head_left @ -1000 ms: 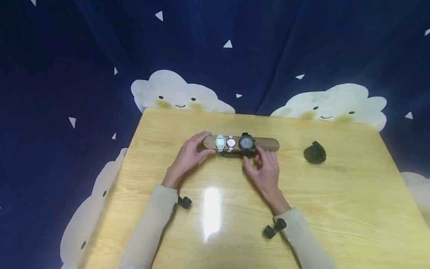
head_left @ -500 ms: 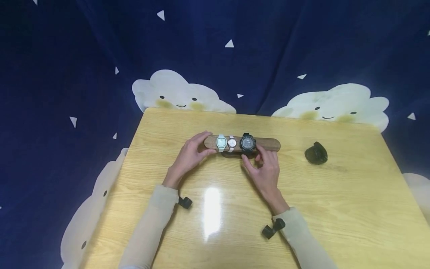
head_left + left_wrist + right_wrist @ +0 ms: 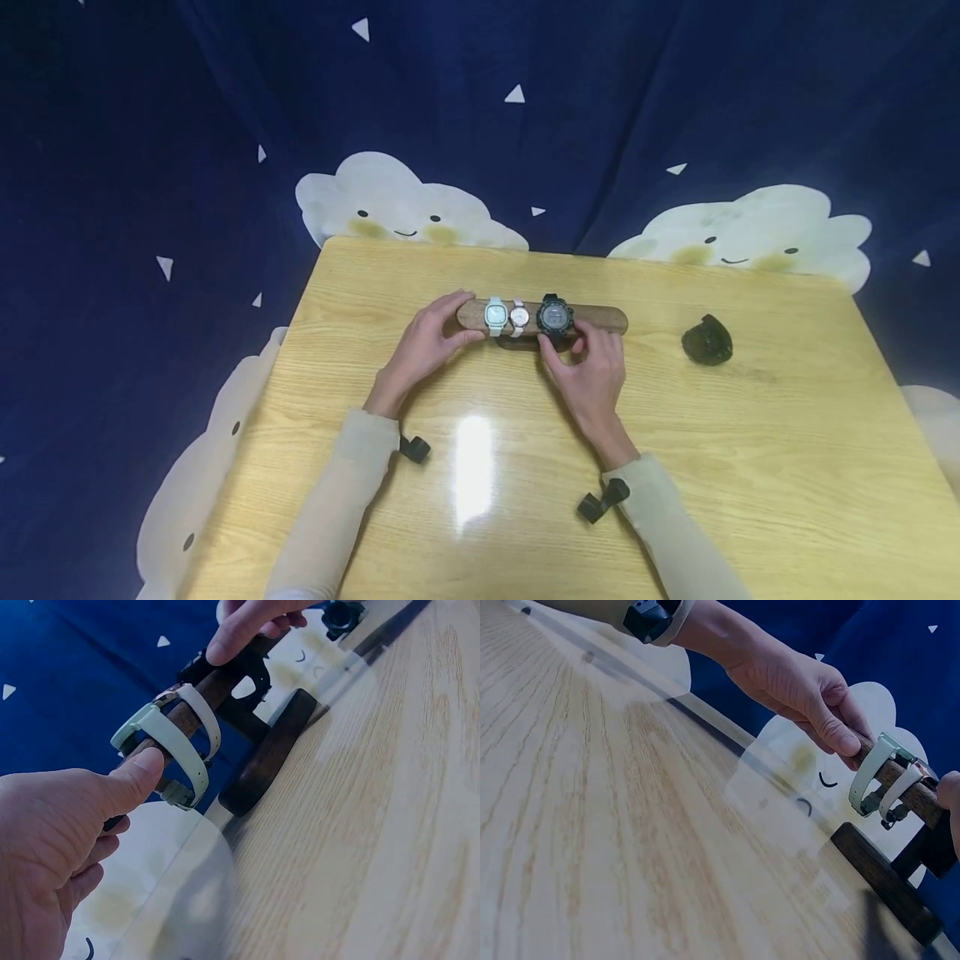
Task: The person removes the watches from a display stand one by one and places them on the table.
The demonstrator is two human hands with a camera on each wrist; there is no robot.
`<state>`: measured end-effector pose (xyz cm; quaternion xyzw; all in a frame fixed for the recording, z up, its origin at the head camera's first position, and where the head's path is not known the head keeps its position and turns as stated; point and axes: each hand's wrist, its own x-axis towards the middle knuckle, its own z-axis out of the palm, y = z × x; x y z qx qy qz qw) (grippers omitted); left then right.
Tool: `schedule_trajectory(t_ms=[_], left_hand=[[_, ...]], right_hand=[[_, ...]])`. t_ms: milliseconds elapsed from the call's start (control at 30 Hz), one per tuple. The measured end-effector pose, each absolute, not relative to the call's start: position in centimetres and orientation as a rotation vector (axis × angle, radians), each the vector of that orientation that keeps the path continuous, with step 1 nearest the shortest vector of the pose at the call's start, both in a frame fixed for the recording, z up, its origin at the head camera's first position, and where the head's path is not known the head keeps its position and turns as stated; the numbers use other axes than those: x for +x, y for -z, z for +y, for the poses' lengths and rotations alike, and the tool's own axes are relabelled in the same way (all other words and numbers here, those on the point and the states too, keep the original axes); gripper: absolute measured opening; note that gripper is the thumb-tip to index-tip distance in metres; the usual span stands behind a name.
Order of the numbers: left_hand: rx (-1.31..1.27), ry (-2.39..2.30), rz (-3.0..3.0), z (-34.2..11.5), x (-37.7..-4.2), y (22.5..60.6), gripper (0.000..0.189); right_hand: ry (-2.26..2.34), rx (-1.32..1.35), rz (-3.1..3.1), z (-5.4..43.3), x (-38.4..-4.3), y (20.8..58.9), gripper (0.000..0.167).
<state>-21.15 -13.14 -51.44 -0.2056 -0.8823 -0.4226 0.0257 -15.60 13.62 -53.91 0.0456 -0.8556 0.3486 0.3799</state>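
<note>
1 wooden watch stand [image 3: 603,318] on the table [image 3: 795,433]: left hand [image 3: 422,337] pinches its left end; mint watch [image 3: 496,315], white watch [image 3: 519,316] and black watch [image 3: 554,317] follow. Right hand [image 3: 594,372]: thumb and forefinger pinch the black watch, apparently to seat it. Next move likely calls for release, then the loose watch [image 3: 707,341], far right.

The squarish watch [image 3: 496,316] is mint green; the small watch [image 3: 519,316], white-strapped, coppery-rimmed; the bulky watch [image 3: 555,317], black; the stand [image 3: 603,319], grained brown — and I see a navy curtain [image 3: 450,108] patterned with white triangles [image 3: 515,95] and yellow-cheeked clouds [image 3: 393,193]; the table [image 3: 787,467], honey-yellow wood grain.
</note>
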Motion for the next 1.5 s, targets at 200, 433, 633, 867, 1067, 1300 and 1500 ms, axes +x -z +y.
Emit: schedule_trajectory(t_ms=[200,433,633,867,1067,1300,1500], left_hand=[[-0.637,1.296,-2.732,-13.13,-21.15,51.33,0.072],[-0.633,1.296,-2.728,-13.18,-21.17,51.42,0.072],[-0.629,1.301,-2.724,-13.28,-21.07,51.65,0.072],[-0.641,1.303,-2.721,-13.19,-21.10,51.59,0.072],[-0.652,1.321,-2.715,-13.22,-21.19,51.40,0.072],[-0.644,1.310,-2.726,-13.17,-21.29,51.47,0.072],[-0.646,1.311,-2.722,-13.12,-21.27,51.45,0.071]], right_hand=[[-0.886,0.114,-2.180,13.61,-15.74,53.75,0.053],[-0.880,0.128,-2.173,13.69,-15.79,53.83,0.052],[-0.881,0.136,-2.169,13.57,-15.72,53.89,0.051],[-0.893,0.108,-2.175,13.82,-15.71,53.91,0.051],[-0.899,0.121,-2.157,13.89,-15.80,53.83,0.050],[-0.904,0.121,-2.151,13.96,-15.76,53.86,0.051],[-0.907,0.106,-2.145,14.10,-15.67,53.90,0.049]])
